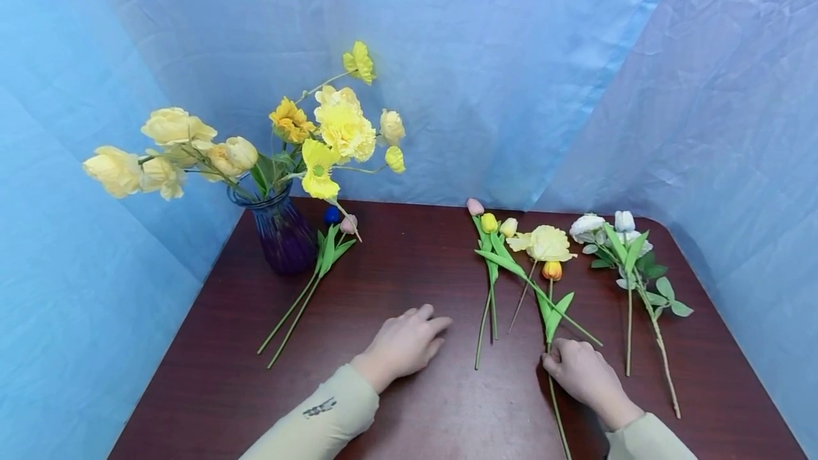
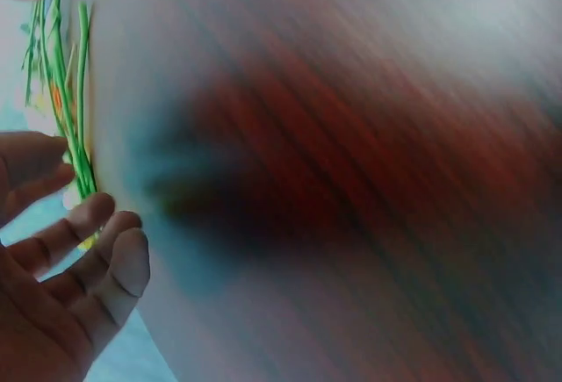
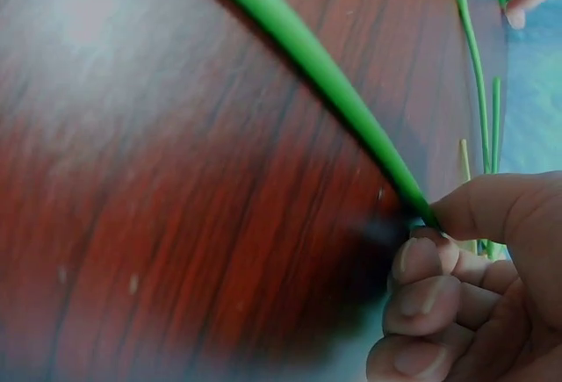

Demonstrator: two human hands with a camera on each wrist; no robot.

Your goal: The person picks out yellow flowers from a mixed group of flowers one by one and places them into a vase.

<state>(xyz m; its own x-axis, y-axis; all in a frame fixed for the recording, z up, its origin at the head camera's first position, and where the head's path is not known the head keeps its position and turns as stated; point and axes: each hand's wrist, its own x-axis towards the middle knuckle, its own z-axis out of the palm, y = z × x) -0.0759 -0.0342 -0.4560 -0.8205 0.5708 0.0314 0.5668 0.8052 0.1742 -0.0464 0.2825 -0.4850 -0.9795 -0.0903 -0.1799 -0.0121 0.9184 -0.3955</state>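
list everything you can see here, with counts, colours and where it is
vase: 1, purple glass, back left of table, filled with yellow flowers
loose stems by vase: 2, green, blue and pink buds, lying right of the vase
orange tulip stem: 1, green stem, centre right, pinched by right hand
other centre stems: about 4, pink, yellow, cream buds and a yellow bloom, lying beside it
white flower stems: 2, far right
table: 1, dark red-brown wood
backdrop: blue sheet, behind and at sides
left hand: flat on table, centre
right hand: pinches tulip stem

Head view high, facing forward-down over dark red-brown wooden table [image 1: 409, 403], both wrist views close, low, sharing its tabletop [image 2: 369, 136].
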